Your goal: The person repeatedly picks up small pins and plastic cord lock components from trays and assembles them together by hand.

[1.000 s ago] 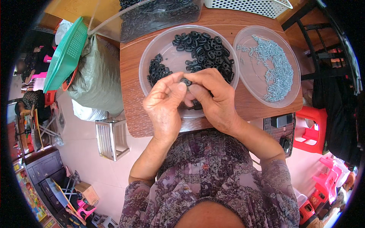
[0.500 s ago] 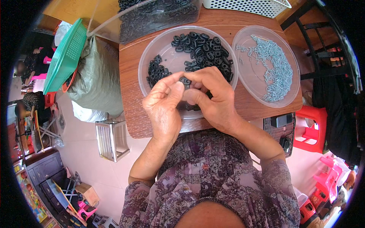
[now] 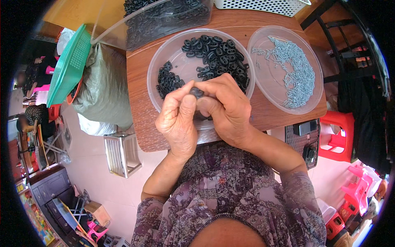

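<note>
Fingertips together, my left hand and my right hand both grip one small black plastic cord lock over the near side of a round clear tub. Thumbs and forefingers pinch it from both sides and cover part of it. In the tub, a heap of black oval two-holed cord locks fills the far right. A smaller pile of black plastic parts sits at its left. Right of the tub, a shallow clear round tray carries many tiny silvery-blue pieces that look like springs.
On the wooden table, a clear bin with more black parts stands far left, a white perforated basket far right. Beside the table are a full sack under a green basket, a metal stool and a red stool.
Both hands stay together on the cord lock, which has turned slightly between the fingertips. The view has shifted a little, moving the table contents slightly left.
</note>
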A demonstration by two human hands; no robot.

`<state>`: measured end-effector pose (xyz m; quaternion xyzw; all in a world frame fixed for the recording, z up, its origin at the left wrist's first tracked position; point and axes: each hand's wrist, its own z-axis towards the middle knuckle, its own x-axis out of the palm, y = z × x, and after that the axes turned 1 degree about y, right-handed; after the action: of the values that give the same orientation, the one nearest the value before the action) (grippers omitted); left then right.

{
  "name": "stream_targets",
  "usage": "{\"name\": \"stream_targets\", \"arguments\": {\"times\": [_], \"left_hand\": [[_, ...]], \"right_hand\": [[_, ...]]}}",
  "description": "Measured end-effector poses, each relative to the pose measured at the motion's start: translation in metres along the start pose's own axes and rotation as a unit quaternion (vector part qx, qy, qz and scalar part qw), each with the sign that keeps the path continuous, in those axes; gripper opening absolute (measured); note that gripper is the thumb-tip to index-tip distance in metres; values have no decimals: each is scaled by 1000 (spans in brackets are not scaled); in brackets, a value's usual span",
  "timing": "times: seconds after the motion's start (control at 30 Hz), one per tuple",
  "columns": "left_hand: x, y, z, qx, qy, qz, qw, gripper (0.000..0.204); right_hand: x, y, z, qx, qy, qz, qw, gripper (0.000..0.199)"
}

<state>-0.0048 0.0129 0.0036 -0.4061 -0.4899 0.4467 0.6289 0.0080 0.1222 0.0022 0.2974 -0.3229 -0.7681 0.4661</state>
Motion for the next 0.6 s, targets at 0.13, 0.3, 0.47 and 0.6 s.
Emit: {"name": "stream_targets", "arguments": {"times": [0.13,0.3,0.47,0.6], "left_hand": [[0,-1,-2,9,-1,-10,1000,24],[2,-4,-3,54,-4,47,997,24],[5,-4,-1,78,-12,69,994,24],[5,-3,-2,81,-15,95,992,23]], "right_hand": [[2,1,-2,-8,-7,-11,1000,25],[3,7,-1,-6,-8,-11,1000,24],[2,11,-3,17,0,-4,1000,24],[2,13,-3,29,-5,1,1000,24]]}}
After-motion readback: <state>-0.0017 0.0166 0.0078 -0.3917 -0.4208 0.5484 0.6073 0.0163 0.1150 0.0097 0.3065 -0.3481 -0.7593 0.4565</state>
